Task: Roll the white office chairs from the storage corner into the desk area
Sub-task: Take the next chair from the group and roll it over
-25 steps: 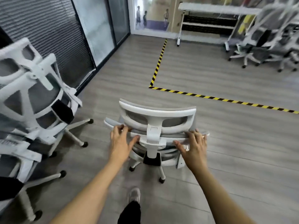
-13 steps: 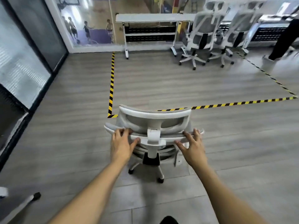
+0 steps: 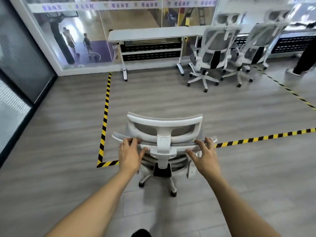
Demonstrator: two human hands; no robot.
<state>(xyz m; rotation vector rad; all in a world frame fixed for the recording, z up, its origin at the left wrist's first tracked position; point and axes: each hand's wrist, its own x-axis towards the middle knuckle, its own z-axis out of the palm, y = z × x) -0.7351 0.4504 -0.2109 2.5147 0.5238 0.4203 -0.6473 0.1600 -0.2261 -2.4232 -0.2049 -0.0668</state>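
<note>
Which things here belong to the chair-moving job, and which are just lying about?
Job: pushed chair, left hand and right hand on its backrest, desk, parked chair by the desk, second parked chair.
Just about: striped floor tape, glass wall, bystander's leg.

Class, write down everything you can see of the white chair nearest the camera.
The chair is seen from behind: white plastic frame, grey mesh headrest and backrest, white central spine, white star base on dark casters. It stands upright on the grey plank floor by the corner of the yellow-black tape. The left hand and right hand press on the backrest's top edge.
</note>
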